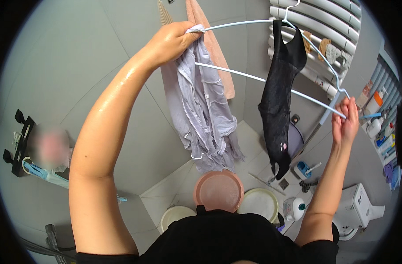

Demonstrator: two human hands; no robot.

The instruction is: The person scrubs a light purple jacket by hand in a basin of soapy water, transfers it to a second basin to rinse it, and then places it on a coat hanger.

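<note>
A light blue clothes hanger (234,70) spans the space between my hands. My left hand (174,39) is closed around its left end, with a strap of a lavender-grey garment (207,109) pinched there; the garment hangs down in folds below that hand. My right hand (345,120) grips the hanger's right corner with bent fingers. From the hanger, just below its hook, a narrow black garment (276,99) with a small pink print dangles between the two hands, touching neither.
Behind the hanger is a white towel radiator (314,19) with small cloths on it. A peach towel (220,66) hangs on the wall. Below stand a pink basin (219,191), a pale green basin (258,204), a white jug (293,209) and a toilet (352,208). Bottles (374,102) line the right side.
</note>
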